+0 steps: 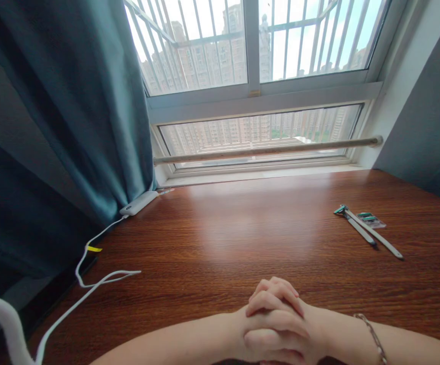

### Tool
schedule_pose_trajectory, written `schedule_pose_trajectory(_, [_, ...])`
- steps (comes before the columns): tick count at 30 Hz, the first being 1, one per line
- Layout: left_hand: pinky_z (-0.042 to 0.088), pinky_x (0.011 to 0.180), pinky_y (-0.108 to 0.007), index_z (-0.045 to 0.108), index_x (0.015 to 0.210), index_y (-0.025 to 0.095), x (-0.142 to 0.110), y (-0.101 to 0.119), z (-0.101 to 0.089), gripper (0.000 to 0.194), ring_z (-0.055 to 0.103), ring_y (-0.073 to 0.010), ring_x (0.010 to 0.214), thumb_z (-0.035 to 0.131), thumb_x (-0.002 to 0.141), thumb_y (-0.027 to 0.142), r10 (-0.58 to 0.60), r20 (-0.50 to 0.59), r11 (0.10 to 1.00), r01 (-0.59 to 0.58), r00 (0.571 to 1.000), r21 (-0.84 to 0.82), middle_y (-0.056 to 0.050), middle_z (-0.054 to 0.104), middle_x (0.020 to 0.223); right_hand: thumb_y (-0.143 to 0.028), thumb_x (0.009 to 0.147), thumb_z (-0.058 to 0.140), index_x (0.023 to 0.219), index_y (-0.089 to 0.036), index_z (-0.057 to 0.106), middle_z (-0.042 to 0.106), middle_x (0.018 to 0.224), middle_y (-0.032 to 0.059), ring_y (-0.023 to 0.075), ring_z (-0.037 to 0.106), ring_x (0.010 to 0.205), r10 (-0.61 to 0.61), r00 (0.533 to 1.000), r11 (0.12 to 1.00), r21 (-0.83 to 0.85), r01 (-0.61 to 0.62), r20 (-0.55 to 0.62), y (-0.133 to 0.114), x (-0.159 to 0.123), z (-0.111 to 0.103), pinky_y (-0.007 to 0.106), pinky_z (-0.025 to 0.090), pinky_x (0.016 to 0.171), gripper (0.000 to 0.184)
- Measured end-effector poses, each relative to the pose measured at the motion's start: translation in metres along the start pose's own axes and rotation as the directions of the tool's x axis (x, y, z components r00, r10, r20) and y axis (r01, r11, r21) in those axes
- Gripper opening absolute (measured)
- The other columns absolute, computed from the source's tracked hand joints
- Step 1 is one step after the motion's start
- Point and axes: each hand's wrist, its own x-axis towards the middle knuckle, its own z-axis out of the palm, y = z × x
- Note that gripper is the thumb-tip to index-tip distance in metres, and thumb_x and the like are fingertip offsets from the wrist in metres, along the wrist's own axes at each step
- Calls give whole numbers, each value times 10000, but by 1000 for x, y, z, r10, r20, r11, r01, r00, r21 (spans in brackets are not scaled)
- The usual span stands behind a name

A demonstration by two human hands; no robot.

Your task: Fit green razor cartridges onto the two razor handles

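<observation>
My left hand (243,324) and my right hand (313,329) are clasped together at the bottom centre, close to the near side of the wooden table (167,233). Their fingers are interlaced and closed around each other, with no object showing between them. A chain bracelet (372,334) circles my right wrist. Farther off to the right, out of reach of the fingers, lie a razor with a teal head (340,209) and a long pale stick-like handle (379,238). Beside them is a small clear packet (372,220) with teal pieces inside.
A white power bank (139,204) rests at the table's left edge against a blue curtain (102,126). Its white cable (90,286) with a yellow tag (94,249) loops across the left side. Behind the table stands a barred window (205,56) with a horizontal rail (265,151).
</observation>
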Motion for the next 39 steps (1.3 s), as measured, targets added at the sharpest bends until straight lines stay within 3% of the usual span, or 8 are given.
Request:
schedule_pose_trajectory(5, [427, 496, -270, 655, 645, 310, 0, 2, 21, 339, 596, -229, 810, 478, 617, 597, 26, -267, 998, -39, 963, -46, -20, 631, 695, -283, 718, 511, 1096, -180, 497, 486, 1005, 79, 203, 444, 1001, -6, 991, 995, 102, 20, -132, 2, 13, -7, 345, 432, 820, 391])
schedule_pose_trajectory(11, [443, 699, -322, 664, 708, 334, 4, -17, 42, 364, 512, -237, 1047, 373, 724, 554, 226, -376, 974, -219, 899, 63, 0, 654, 911, -261, 693, 568, 1139, -224, 487, 436, 1037, 67, 201, 424, 992, 113, 979, 972, 223, -74, -169, 4, 15, -3, 341, 450, 778, 455])
schedule_pose_trajectory(18, [365, 918, -337, 650, 700, 323, 8, -22, 46, 448, 436, -210, 1159, 290, 746, 585, 202, -432, 979, -188, 879, 77, 15, 655, 931, -289, 707, 559, 1140, -235, 480, 419, 1065, 59, 201, 407, 1014, 157, 981, 963, 235, -128, -111, 5, 15, -4, 358, 430, 820, 443])
schedule_pose_trajectory(21, [287, 966, -370, 646, 682, 341, 6, -19, 43, 404, 497, -213, 1082, 308, 757, 550, 325, -482, 944, -252, 814, 211, 32, 667, 898, -298, 719, 542, 1141, -229, 477, 423, 1066, 64, 206, 406, 1015, 160, 982, 965, 227, -134, -99, 5, 16, -5, 372, 424, 829, 433])
schedule_pose_trajectory(24, [401, 785, -350, 638, 655, 339, 5, -18, 38, 299, 562, -214, 949, 389, 750, 475, 461, -406, 871, -316, 789, 376, 35, 657, 845, -294, 723, 545, 1146, -227, 469, 426, 1049, 61, 203, 409, 1024, 160, 982, 960, 250, -129, -105, 5, 15, -5, 358, 430, 818, 435])
schedule_pose_trajectory(28, [391, 533, -271, 652, 738, 359, 7, -18, 30, 264, 586, -208, 838, 397, 762, 420, 478, -223, 822, -344, 849, 454, 13, 647, 858, -285, 721, 556, 1152, -232, 462, 431, 1044, 59, 201, 414, 1029, 156, 980, 953, 280, -117, -122, 6, 15, -4, 352, 435, 808, 444])
schedule_pose_trajectory(33, [370, 512, -269, 645, 859, 384, 8, -20, 28, 290, 563, -228, 887, 379, 757, 438, 456, -179, 820, -333, 872, 465, 1, 643, 917, -285, 720, 553, 1157, -226, 456, 426, 1042, 60, 200, 406, 1037, 149, 982, 953, 282, -111, -119, 6, 15, -4, 352, 433, 815, 451])
schedule_pose_trajectory(39, [352, 518, -261, 654, 806, 388, 7, -20, 29, 238, 569, -208, 841, 427, 744, 423, 422, -179, 853, -322, 889, 410, 27, 641, 943, -286, 695, 586, 1128, -210, 502, 424, 1039, 64, 198, 413, 1021, 174, 977, 946, 297, -131, -123, 6, 15, -4, 342, 437, 815, 448])
